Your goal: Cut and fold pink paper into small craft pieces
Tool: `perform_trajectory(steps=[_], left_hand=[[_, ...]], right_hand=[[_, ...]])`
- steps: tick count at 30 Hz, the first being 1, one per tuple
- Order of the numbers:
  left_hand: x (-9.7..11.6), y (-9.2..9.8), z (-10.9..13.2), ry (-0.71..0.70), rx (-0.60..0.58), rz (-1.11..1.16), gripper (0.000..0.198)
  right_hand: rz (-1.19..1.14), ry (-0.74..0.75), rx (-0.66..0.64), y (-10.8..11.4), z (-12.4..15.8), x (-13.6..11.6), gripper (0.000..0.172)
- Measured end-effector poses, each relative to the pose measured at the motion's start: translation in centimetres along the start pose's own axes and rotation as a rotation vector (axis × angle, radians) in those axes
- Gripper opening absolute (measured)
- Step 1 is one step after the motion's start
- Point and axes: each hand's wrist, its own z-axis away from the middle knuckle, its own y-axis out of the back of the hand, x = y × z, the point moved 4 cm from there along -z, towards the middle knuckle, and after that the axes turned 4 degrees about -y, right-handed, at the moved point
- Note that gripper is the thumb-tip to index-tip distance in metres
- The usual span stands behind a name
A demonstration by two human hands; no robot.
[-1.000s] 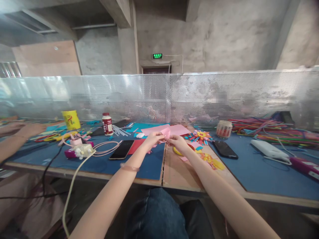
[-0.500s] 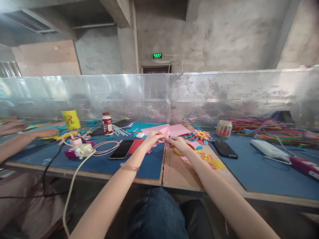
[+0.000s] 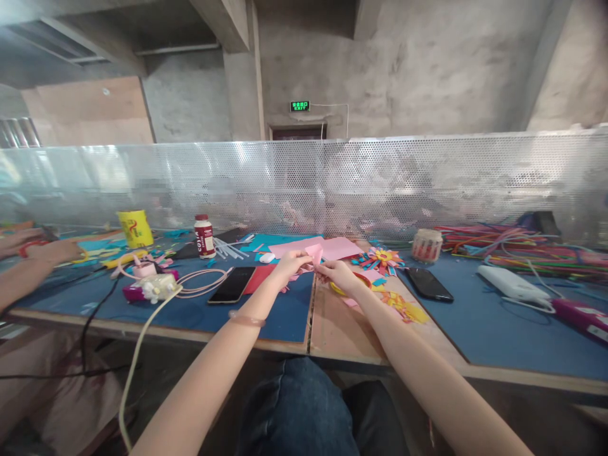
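Note:
A small folded piece of pink paper [image 3: 315, 251] is held up between both hands above the middle of the table. My left hand [image 3: 293, 263] pinches it from the left, with a bracelet on the wrist. On the other side, my right hand [image 3: 336, 272] has its fingertips closed on the paper's lower edge. Larger pink sheets [image 3: 342, 247] lie just behind. Beside my right hand is a yellow ring-shaped thing [image 3: 338, 290], partly hidden. A paper flower [image 3: 381, 258] and yellow-orange paper pieces [image 3: 403, 307] lie to the right.
Left are a phone [image 3: 232, 285], a brown-capped bottle [image 3: 204, 236], a yellow container [image 3: 135, 228] and a power strip with cables [image 3: 156, 288]. Right are another phone [image 3: 429, 284], a jar [image 3: 426, 245] and coloured strips [image 3: 503, 250]. A co-worker's hands [image 3: 52, 252] work far left; a perforated metal screen [image 3: 427, 183] stands behind.
My hands and the pink paper have stayed nearly in place. At the far left, the co-worker's nearer hand has drawn back leftward, and red scissor-like handles now show there.

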Motion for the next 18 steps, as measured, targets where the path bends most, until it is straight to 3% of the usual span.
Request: perform_trajectory(steps=[18], left_hand=[[0.5,0.09,-0.06,-0.073,0.004,-0.027,0.014]], right_hand=[[-0.064,-0.014,-0.044,-0.1,0.43,-0.65,0.039]])
